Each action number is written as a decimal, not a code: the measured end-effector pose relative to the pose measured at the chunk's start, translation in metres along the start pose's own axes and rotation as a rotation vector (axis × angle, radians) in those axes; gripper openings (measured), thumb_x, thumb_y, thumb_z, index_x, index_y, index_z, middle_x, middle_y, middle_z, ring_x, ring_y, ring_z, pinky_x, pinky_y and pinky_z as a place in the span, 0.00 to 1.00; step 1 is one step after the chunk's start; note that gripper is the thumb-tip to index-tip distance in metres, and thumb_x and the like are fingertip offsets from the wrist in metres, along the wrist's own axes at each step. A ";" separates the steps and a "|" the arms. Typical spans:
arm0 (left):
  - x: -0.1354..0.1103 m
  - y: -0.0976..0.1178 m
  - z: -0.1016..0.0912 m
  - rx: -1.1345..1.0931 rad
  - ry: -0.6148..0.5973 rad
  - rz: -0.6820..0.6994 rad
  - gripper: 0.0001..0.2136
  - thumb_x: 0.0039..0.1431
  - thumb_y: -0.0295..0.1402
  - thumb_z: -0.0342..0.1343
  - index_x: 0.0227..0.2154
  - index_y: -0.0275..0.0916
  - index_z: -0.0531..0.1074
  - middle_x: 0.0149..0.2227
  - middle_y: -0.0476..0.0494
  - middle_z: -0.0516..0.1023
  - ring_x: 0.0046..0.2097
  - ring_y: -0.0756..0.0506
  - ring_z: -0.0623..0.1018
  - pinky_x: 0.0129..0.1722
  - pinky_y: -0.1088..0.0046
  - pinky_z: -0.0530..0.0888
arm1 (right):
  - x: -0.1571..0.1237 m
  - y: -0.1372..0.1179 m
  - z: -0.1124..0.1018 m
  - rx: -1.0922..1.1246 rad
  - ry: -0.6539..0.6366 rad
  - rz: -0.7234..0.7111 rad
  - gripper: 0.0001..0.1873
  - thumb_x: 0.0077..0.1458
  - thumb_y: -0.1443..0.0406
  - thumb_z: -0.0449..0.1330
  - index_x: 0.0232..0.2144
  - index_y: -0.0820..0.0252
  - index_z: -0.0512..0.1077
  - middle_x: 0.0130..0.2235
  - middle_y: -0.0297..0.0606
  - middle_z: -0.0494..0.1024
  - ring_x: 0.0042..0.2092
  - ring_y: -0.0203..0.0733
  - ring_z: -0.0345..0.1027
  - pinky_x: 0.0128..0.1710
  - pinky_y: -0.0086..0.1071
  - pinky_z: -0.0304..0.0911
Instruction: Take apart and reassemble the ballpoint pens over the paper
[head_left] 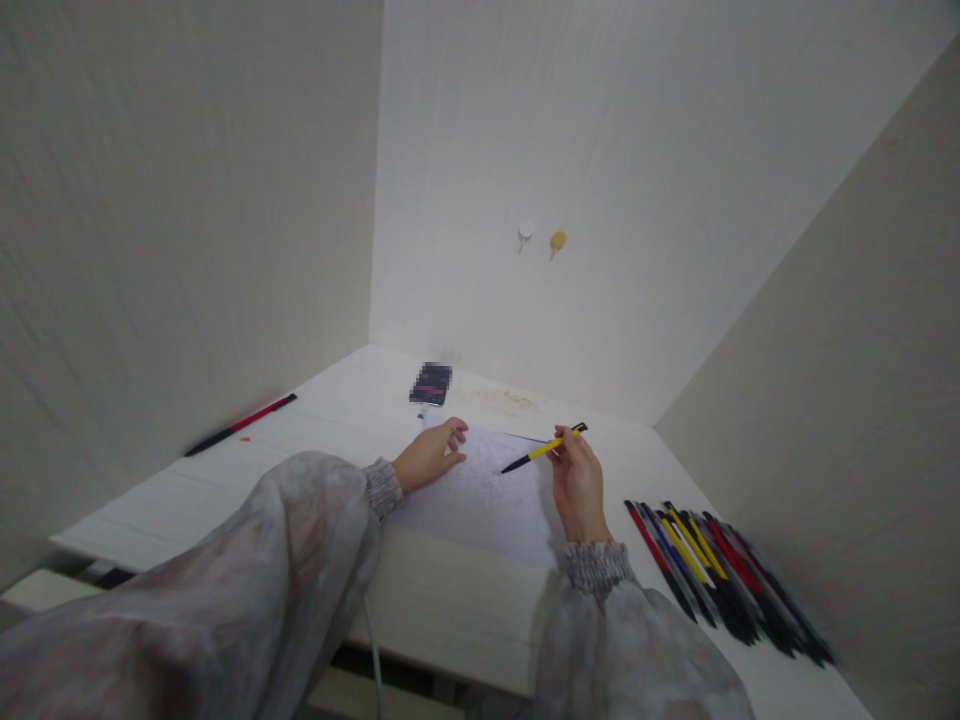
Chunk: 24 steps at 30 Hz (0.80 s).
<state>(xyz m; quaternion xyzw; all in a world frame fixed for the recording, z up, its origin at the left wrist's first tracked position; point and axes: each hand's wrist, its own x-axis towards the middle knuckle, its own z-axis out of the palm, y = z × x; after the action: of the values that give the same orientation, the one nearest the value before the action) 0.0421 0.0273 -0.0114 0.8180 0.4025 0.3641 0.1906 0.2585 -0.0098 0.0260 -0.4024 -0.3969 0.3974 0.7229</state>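
Observation:
A yellow pen (541, 450) with black ends is held in the fingers of my right hand (579, 482), its dark tip pointing left over a sheet of paper (472, 520). Whether the tip touches the sheet I cannot tell. My left hand (431, 457) rests at the upper left part of the paper, fingers loosely curved and apart, with nothing in them. Faint grey marks cover the middle of the sheet. Both forearms wear pale, see-through sleeves with gathered cuffs.
Several pens (697, 560) in red, yellow and grey lie in a row at the right. One red and black pen (241, 424) lies along the left edge. A phone (431, 384), its screen blurred, is behind the paper. Two hooks (558, 241) hang on the wall; a white cable (373, 650) runs down in front.

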 end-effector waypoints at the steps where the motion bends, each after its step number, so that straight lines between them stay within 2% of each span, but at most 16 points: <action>1: 0.000 -0.002 0.001 0.015 -0.043 -0.010 0.14 0.46 0.29 0.53 0.38 0.36 0.61 0.33 0.46 0.71 0.33 0.48 0.71 0.36 0.71 0.67 | 0.001 -0.001 -0.001 0.102 -0.003 0.005 0.08 0.43 0.61 0.57 0.26 0.60 0.66 0.29 0.34 0.69 0.30 0.34 0.64 0.32 0.30 0.60; 3: -0.001 -0.004 0.003 0.041 -0.106 -0.012 0.10 0.46 0.29 0.52 0.34 0.36 0.64 0.31 0.46 0.71 0.33 0.48 0.71 0.35 0.73 0.67 | 0.003 -0.002 -0.003 0.297 -0.044 0.041 0.07 0.44 0.62 0.57 0.26 0.59 0.65 0.27 0.32 0.68 0.27 0.31 0.63 0.30 0.30 0.61; 5: -0.001 -0.005 0.003 0.054 -0.126 0.000 0.08 0.47 0.30 0.52 0.33 0.35 0.65 0.31 0.46 0.71 0.34 0.48 0.71 0.35 0.73 0.66 | 0.003 -0.004 -0.006 0.436 -0.078 0.092 0.06 0.45 0.62 0.56 0.26 0.60 0.65 0.23 0.29 0.66 0.21 0.27 0.59 0.23 0.25 0.58; 8: -0.002 -0.007 0.003 0.062 -0.123 0.021 0.09 0.47 0.30 0.52 0.33 0.35 0.65 0.32 0.45 0.70 0.34 0.48 0.70 0.36 0.74 0.66 | 0.003 -0.008 -0.011 0.549 -0.069 0.171 0.12 0.47 0.58 0.51 0.21 0.62 0.64 0.18 0.27 0.62 0.14 0.24 0.48 0.12 0.21 0.45; 11: -0.002 -0.009 0.004 0.074 -0.117 0.037 0.08 0.47 0.30 0.52 0.33 0.35 0.66 0.32 0.45 0.69 0.34 0.48 0.70 0.36 0.74 0.66 | 0.003 -0.011 -0.015 0.576 -0.038 0.218 0.17 0.47 0.56 0.48 0.17 0.62 0.62 0.17 0.28 0.61 0.13 0.24 0.45 0.10 0.21 0.39; 16: -0.002 -0.010 0.003 0.086 -0.125 0.057 0.07 0.48 0.30 0.51 0.32 0.35 0.66 0.32 0.45 0.69 0.34 0.49 0.69 0.36 0.74 0.66 | 0.002 -0.014 -0.016 0.595 0.009 0.219 0.18 0.45 0.54 0.47 0.16 0.62 0.62 0.16 0.28 0.61 0.12 0.24 0.44 0.10 0.22 0.39; 19: -0.003 -0.009 0.003 0.089 -0.123 0.064 0.07 0.48 0.30 0.51 0.32 0.35 0.66 0.32 0.45 0.69 0.33 0.49 0.69 0.36 0.73 0.66 | 0.001 -0.014 -0.016 0.582 -0.003 0.235 0.19 0.44 0.52 0.48 0.15 0.61 0.61 0.15 0.27 0.60 0.11 0.24 0.43 0.09 0.22 0.38; 24: -0.002 -0.010 0.003 0.096 -0.123 0.087 0.06 0.48 0.30 0.51 0.31 0.35 0.66 0.31 0.46 0.68 0.34 0.49 0.68 0.36 0.73 0.66 | 0.003 -0.014 -0.017 0.592 -0.042 0.258 0.16 0.43 0.56 0.48 0.16 0.61 0.63 0.15 0.26 0.59 0.10 0.24 0.42 0.09 0.22 0.38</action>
<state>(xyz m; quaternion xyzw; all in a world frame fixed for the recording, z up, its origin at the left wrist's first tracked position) 0.0382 0.0315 -0.0205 0.8637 0.3711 0.3015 0.1597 0.2781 -0.0168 0.0335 -0.2135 -0.2248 0.5921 0.7438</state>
